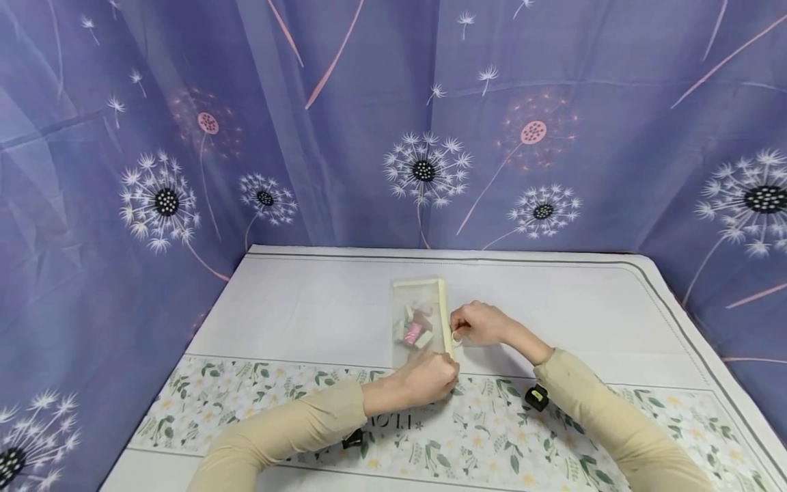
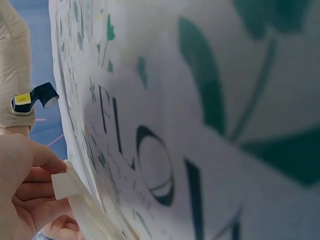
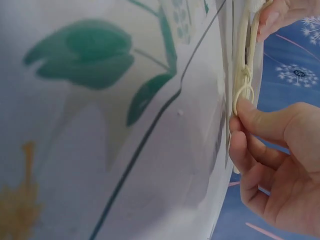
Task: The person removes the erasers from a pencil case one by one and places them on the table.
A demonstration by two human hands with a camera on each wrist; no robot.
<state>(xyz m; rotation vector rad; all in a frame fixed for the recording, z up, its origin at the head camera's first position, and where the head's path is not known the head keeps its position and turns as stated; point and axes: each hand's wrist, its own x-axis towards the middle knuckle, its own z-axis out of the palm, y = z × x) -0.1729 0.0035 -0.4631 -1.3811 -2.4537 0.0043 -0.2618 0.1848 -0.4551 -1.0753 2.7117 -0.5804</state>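
A see-through pouch (image 1: 402, 295) with a pale yellow zipper edge (image 1: 443, 307) lies flat on the table. Inside it show a pink piece (image 1: 413, 333) and several pale small blocks. My left hand (image 1: 430, 377) pinches the zipper's near end, where the cream tape (image 2: 67, 186) sticks out between finger and thumb. Farther along the same edge, my right hand (image 1: 482, 322) holds the ring-shaped zipper pull (image 3: 244, 92) between thumb and curled fingers. In the right wrist view, the zipper tapes part in a narrow gap between the pull and the left hand.
A white tablecloth (image 1: 320, 301) with a floral band (image 1: 492, 437) and printed lettering covers the table. Purple curtains (image 1: 344, 171) with dandelion prints hang behind and beside it. A black wrist device (image 1: 537, 397) sits under the right forearm.
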